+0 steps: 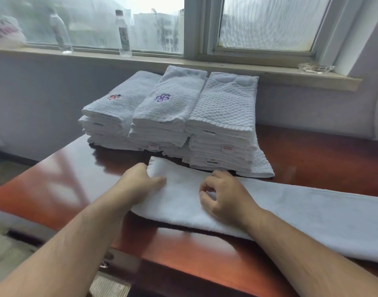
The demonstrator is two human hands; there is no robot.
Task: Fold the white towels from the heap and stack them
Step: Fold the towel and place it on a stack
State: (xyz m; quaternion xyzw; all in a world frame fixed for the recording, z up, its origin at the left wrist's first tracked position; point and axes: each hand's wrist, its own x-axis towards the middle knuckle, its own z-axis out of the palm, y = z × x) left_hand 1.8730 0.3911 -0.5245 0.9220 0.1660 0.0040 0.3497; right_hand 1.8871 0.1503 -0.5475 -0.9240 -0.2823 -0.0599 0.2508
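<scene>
From my seat the biggest thing is the glossy red-brown surface (312, 151), running from the wall under the window towards me. Across its near half lies the towel (301, 213) I am working: a long white strip already narrowed lengthwise, running from in front of me out past the right edge of view. It lies flat so the next crosswise fold can be squared up, I judge. Behind it, against the wall, stand three stacks (168, 116) of folded towels side by side and touching, kept at the back so the front stays free for folding; the towel's far edge sits just before the right-hand stack.

My left hand (138, 181) has the strip's left end in its grip, thumb on top and fingers round the edge, which rises slightly, probably to carry it over. My right hand (224, 194) rests on the strip, fingers curled; whether it pinches cloth or only pins the fold line I cannot tell.

On the sill (248, 70) stand two clear bottles (124, 33) and a glass dish (315, 67).
</scene>
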